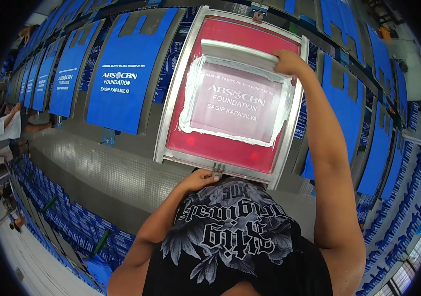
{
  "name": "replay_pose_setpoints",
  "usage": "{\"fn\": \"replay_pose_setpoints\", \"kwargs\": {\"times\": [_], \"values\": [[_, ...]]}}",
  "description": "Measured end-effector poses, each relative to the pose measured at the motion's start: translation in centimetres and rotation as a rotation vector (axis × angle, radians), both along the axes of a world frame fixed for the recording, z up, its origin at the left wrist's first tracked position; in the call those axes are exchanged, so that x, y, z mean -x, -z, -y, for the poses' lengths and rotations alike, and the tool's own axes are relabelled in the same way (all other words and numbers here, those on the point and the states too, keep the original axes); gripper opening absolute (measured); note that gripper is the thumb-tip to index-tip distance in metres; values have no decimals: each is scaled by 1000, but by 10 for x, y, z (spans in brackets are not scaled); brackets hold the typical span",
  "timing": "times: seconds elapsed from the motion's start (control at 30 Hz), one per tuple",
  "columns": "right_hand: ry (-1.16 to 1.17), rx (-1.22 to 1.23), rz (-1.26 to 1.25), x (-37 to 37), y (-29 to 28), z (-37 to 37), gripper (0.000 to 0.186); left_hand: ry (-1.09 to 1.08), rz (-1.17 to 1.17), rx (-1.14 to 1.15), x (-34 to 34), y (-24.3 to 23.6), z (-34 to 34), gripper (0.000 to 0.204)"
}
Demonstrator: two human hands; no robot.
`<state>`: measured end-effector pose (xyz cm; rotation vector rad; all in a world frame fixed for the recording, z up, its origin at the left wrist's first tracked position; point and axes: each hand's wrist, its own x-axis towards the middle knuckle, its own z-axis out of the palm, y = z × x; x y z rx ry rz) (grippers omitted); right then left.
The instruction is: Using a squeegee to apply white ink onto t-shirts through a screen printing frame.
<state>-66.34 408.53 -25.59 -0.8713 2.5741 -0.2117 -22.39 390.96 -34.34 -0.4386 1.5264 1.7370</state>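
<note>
The silver-edged red screen (237, 111), a gap dividing it from the blue bag (126, 93) on its left, bears across its upper part a squeegee (237, 52) gripped by the right hand (288, 63), while at its near edge the left hand (200, 179), fingers partly hidden, holds a metal clip (218, 169).

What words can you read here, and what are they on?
I won't copy the words out, but here's where they are:
Screen: pale lines around a round sign; readable.
Nearest blue bag on the left: white lines, round sign; readable.
Black shirt: fancy grey letters, upside down.
Bags at lower left: too small to read.
</note>
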Motion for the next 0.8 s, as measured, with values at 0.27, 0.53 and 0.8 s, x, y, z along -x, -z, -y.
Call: {"fn": "replay_pose_setpoints", "kwargs": {"times": [0.27, 0.53, 0.8], "values": [[77, -43, -126, -74, -18, -2, 54, 6, -111, -24, 6, -54, -10, 33], [70, 189, -213, -310, -36, -16, 36, -35, -77, 49, 10, -46, -14, 36], [154, 136, -214, -271, -31, -60, 30, 23, -41, 481, 2, -19, -13, 47]]}}
